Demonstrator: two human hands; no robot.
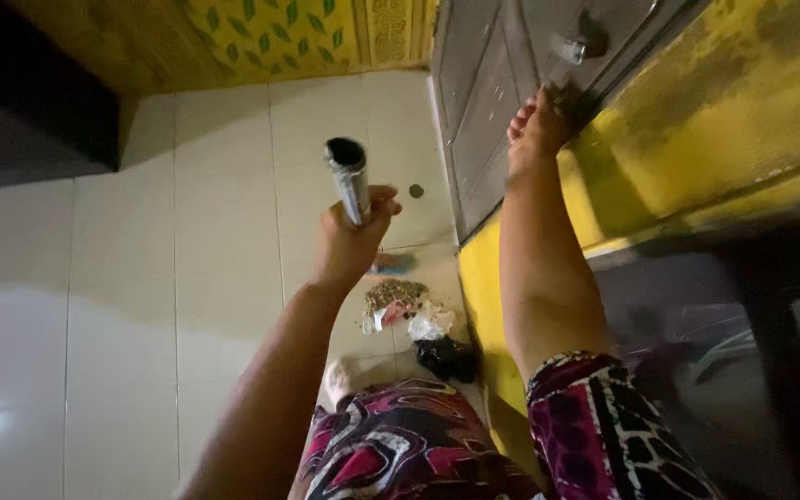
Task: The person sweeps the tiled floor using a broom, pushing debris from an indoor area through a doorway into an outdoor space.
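Left hand [349,243] fisted around a metal tube [349,178] held upright over the white tiled floor [122,306], right hand [537,130] fingers pressed on the grey door [488,102] edge, litter pile [409,315] below by the yellow wall [733,120], tube's lower end hidden in the fist, dark right corner unreadable.

We have one view only, worn on the head and aimed steeply down past both forearms at the white tiled floor [141,278]. It sits close over the body, with the grey door [483,102] and yellow wall [724,111] at the upper right.
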